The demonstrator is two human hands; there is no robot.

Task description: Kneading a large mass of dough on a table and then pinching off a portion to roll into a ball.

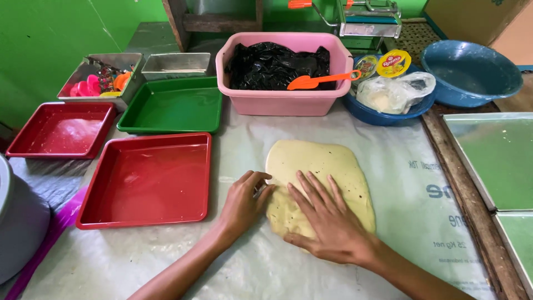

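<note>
A flat sheet of pale yellow dough (322,166) lies on a clear plastic-covered table (400,183). My right hand (327,219) presses flat on the dough's near part, fingers spread. My left hand (247,200) rests at the dough's left edge, its fingertips curled onto the rim of the sheet. Neither hand lifts the dough off the table.
A large red tray (147,180) sits just left of my left hand; a smaller red tray (61,130) and a green tray (172,105) lie behind it. A pink tub (283,94) with black plastic and an orange scoop (319,81), two blue basins (472,72) and metal trays (494,161) ring the area.
</note>
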